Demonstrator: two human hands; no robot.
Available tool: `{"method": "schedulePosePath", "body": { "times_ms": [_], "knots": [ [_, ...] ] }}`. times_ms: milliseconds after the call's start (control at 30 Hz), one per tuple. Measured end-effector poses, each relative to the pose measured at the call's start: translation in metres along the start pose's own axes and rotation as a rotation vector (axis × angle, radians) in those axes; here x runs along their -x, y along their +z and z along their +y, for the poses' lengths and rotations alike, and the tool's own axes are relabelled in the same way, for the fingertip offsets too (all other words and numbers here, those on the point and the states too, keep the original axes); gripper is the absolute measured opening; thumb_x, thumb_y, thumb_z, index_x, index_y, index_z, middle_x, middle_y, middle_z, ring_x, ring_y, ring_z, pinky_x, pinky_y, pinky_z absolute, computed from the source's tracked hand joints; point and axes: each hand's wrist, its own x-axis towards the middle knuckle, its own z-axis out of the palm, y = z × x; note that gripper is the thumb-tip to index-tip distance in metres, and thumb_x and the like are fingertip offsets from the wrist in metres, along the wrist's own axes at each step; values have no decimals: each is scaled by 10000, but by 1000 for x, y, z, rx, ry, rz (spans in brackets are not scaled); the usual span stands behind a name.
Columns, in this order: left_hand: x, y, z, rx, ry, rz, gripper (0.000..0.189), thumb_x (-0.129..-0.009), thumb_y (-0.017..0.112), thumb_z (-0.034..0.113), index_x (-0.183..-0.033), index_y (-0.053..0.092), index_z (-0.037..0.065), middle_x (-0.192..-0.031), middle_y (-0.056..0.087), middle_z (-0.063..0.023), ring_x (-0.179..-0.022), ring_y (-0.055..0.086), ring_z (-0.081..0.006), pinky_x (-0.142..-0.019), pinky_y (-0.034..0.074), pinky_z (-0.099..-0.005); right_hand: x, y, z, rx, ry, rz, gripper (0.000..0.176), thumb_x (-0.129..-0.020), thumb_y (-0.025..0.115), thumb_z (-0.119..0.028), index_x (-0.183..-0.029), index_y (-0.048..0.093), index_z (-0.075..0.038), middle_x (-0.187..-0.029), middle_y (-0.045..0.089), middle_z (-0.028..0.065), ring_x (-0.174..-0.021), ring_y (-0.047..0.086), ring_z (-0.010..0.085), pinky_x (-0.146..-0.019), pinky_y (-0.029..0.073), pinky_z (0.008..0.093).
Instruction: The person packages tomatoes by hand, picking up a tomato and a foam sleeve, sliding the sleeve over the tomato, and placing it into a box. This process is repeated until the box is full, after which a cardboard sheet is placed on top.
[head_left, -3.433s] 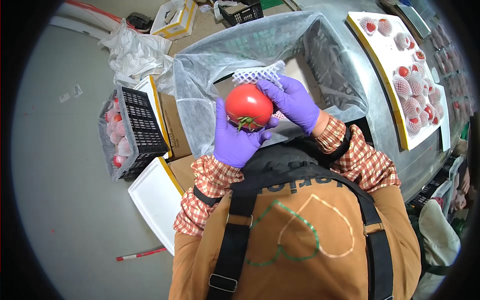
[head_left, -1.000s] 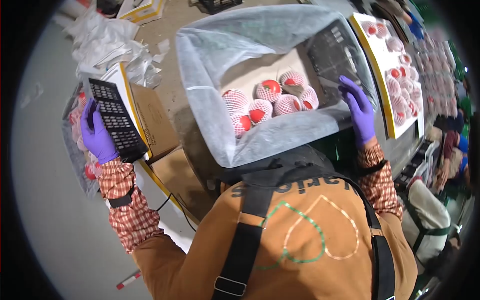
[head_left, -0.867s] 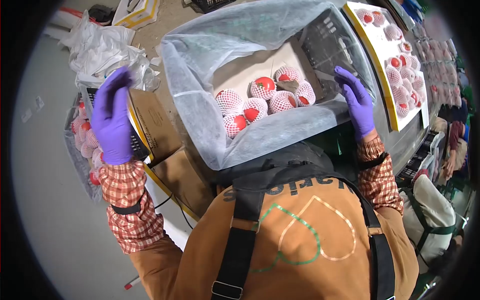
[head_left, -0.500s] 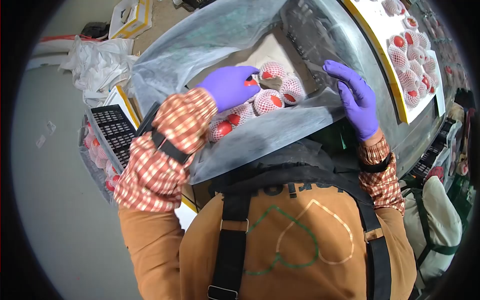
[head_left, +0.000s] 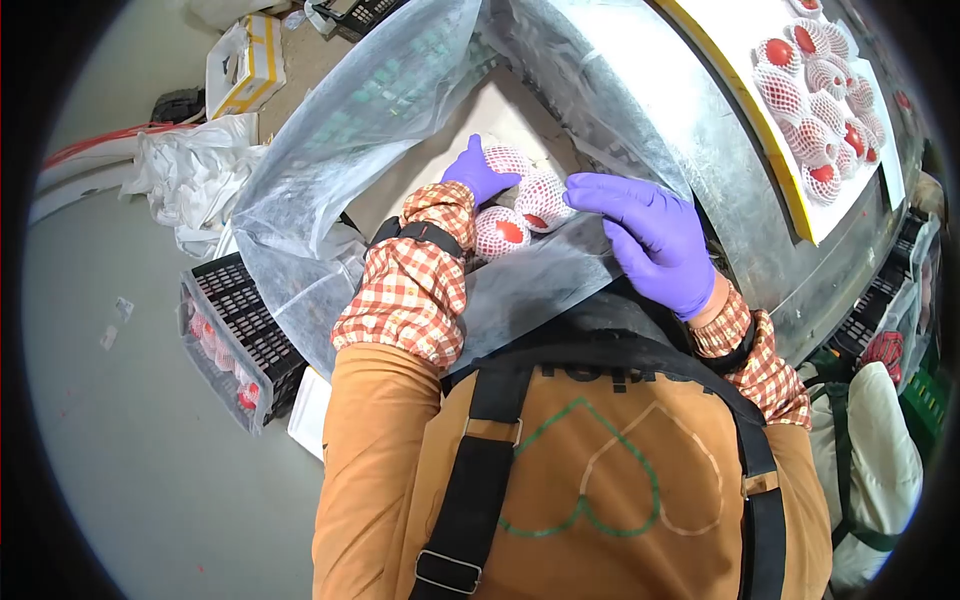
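Note:
My left hand (head_left: 482, 172), in a purple glove, reaches down inside a crate lined with translucent grey plastic film (head_left: 545, 290). Its thumb and a finger curve around a red fruit in a white foam net (head_left: 507, 158), and part of the hand's grip is hidden. Close by lie another netted fruit (head_left: 541, 192) and a third (head_left: 500, 232); the forearm covers the area to their left. My right hand (head_left: 650, 245), also purple-gloved, is open above the liner's near right edge, its fingers stretched toward the fruit and its thumb apart.
At right, a white, yellow-edged tray (head_left: 740, 100) carries several netted fruits (head_left: 825, 110) on a metal surface (head_left: 770, 270). A black crate (head_left: 245, 300) with fruit stands at left, below crumpled white plastic (head_left: 190, 170). A white-and-yellow box (head_left: 245, 65) is behind.
My view has shifted. My left hand has moved deeper into the crate, with its fingers around a netted fruit. My right hand has come left, closer to the fruit.

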Motion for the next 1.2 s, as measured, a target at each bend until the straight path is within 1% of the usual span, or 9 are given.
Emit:
{"method": "schedulePosePath", "body": {
  "times_ms": [167, 333, 467, 533, 667, 867, 933, 1067, 1200],
  "knots": [
    [8, -11, 0, 4, 18, 6, 985, -601, 799, 532, -1395, 417, 92, -1328, 484, -255, -1221, 508, -367, -1031, 422, -410, 0, 1, -2, 74, -17, -3, 315, -787, 564, 2, -1072, 676, -72, -1087, 675, 104, -971, 665, 260, -831, 537, 341],
    [32, -37, 0, 9, 114, 98, 907, -595, 816, 480, -1321, 469, 62, -1268, 500, -244, -1150, 547, -366, -990, 450, -416, 2, 5, -1, 71, 50, 24, 315, -807, 578, -29, -1104, 663, -91, -1096, 671, 105, -977, 664, 259, -841, 534, 332],
    [67, -66, 3, 157, 424, 352, 809, -644, 839, 316, -1302, 463, 34, -1236, 521, -202, -1100, 576, -311, -951, 480, -394, -2, 9, -4, -40, 146, 50, 372, -832, 608, -77, -1204, 607, -97, -1193, 629, 129, -1052, 634, 274, -904, 509, 335],
    [102, -84, 16, 706, 506, 195, 757, -702, 819, 260, -1312, 439, 20, -1218, 541, -155, -1100, 575, -239, -919, 502, -354, -7, 10, -13, -19, 258, 25, 505, -846, 640, -132, -1332, 502, -106, -1331, 532, 151, -1159, 576, 281, -961, 474, 338],
    [153, -100, 29, 1139, 425, 91, 644, -829, 738, 276, -1309, 422, -14, -1193, 569, -126, -1068, 584, -195, -902, 503, -321, -23, 35, -27, -207, 184, -32, 832, -791, 726, -152, -1478, 263, -75, -1464, 373, 133, -1295, 437, 266, -1054, 380, 370],
    [196, -84, 26, 1311, 370, 40, 632, -900, 658, 330, -1335, 381, -35, -1188, 557, -122, -1050, 578, -177, -876, 506, -328, -52, 81, -39, -247, 87, 55, 933, -719, 802, -268, -1446, 276, -11, -1450, 341, 232, -1353, 354, 340, -1115, 291, 387],
    [211, -77, 25, 1186, 409, 155, 632, -932, 587, 410, -1343, 386, -26, -1194, 562, -124, -1058, 591, -187, -897, 495, -305, -56, 86, -37, -237, 87, 66, 866, -757, 780, -280, -1439, 311, -26, -1419, 403, 210, -1302, 430, 304, -1080, 349, 373],
    [229, -68, 26, 1116, 478, 337, 710, -854, 721, 288, -1368, 352, -34, -1227, 534, -123, -1097, 562, -188, -947, 470, -315, -58, 90, -44, -789, 302, -21, 498, -913, 625, -221, -1353, 476, -42, -1330, 530, 137, -1163, 545, 193, -981, 446, 307],
    [225, -64, 26, 961, 429, 476, 884, -736, 832, 223, -1384, 292, -44, -1278, 493, -153, -1141, 542, -213, -940, 489, -322, -61, 98, -41, -626, 53, 1, 298, -963, 529, -147, -1233, 600, -44, -1340, 530, 129, -1187, 540, 202, -986, 443, 306]
  ]
}}
